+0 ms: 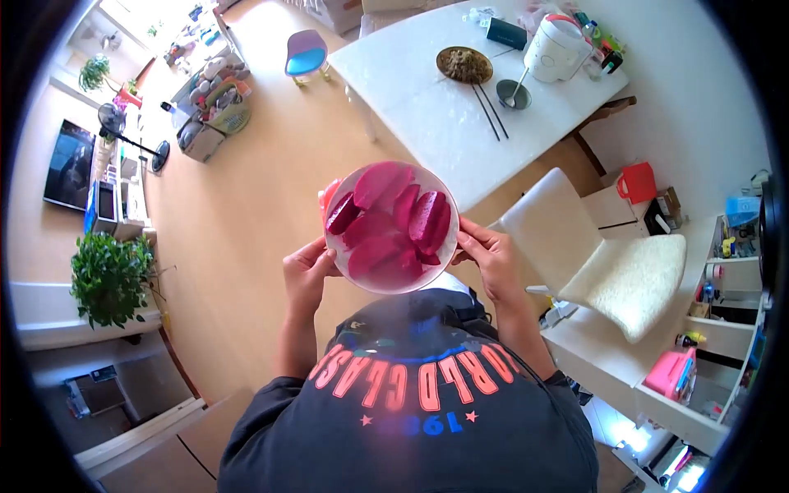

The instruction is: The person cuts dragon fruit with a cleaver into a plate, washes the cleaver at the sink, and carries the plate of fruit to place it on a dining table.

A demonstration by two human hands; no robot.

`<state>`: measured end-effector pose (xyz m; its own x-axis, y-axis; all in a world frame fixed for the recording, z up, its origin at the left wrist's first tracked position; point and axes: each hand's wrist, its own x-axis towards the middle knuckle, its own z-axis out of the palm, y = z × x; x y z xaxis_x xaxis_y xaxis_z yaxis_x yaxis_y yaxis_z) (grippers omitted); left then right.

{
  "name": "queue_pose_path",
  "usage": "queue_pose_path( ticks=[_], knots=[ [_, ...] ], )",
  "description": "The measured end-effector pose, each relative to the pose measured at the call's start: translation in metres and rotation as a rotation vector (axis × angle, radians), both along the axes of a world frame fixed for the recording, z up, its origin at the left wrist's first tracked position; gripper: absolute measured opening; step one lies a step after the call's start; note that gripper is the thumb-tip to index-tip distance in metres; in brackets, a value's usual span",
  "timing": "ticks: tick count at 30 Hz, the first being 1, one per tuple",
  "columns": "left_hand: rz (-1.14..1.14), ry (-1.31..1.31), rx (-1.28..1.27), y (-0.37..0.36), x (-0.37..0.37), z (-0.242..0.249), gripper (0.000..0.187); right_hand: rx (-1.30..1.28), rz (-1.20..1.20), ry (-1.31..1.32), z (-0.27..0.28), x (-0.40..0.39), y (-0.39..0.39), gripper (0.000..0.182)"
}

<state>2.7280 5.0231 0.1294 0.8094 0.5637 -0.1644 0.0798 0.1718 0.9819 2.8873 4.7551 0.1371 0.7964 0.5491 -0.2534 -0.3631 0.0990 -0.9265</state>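
Between both hands, in front of my chest, is a white plate (386, 289) bearing several slices of red dragon fruit (385, 223). My left hand (311, 267) is closed on the plate's lower left rim, thumb near the edge. On the other side, my right hand (488, 251) grips the right rim. The fingers under the plate are partly hidden. A red-orange object (329, 194), only partly visible, pokes out past the plate's upper left edge; I cannot make out what it is.
Ahead stands a white table (403, 90) with a dish of food (464, 65), chopsticks (491, 112), a bowl with a spoon (514, 94) and a white appliance (555, 51). To the right is a white chair (551, 226). A small stool (306, 54) and plant (111, 278) are left.
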Motion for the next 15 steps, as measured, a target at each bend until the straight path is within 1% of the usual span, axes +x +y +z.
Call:
queue_pose_path(
  ticks=[3, 6, 7, 10, 11, 12, 14, 15],
  knots=[
    [0.004, 0.035, -0.021, 0.024, 0.057, 0.006, 0.034, 0.011, 0.058, -0.013, 0.018, 0.06, 0.021, 0.041],
    [0.008, -0.004, -0.072, 0.053, 0.111, 0.0, 0.036, 0.173, 0.116, 0.055, 0.017, 0.121, 0.046, 0.047],
    [0.032, -0.011, -0.111, 0.061, 0.127, -0.002, 0.037, 0.201, 0.2, 0.086, 0.015, 0.142, 0.053, 0.057],
    [0.089, 0.019, -0.213, 0.075, 0.161, -0.01, 0.037, 0.336, 0.211, 0.113, 0.013, 0.185, 0.085, 0.055],
    [0.094, 0.039, -0.225, 0.083, 0.173, -0.016, 0.037, 0.36, 0.219, 0.163, 0.012, 0.197, 0.093, 0.054],
    [0.098, 0.048, -0.233, 0.093, 0.191, -0.022, 0.037, 0.34, 0.189, 0.197, 0.009, 0.21, 0.105, 0.049],
    [0.109, 0.07, -0.261, 0.115, 0.222, -0.033, 0.034, 0.196, 0.161, 0.225, -0.012, 0.239, 0.119, 0.041],
    [0.109, 0.088, -0.266, 0.129, 0.239, -0.037, 0.034, 0.127, 0.15, 0.23, -0.016, 0.253, 0.126, 0.034]
  ],
)
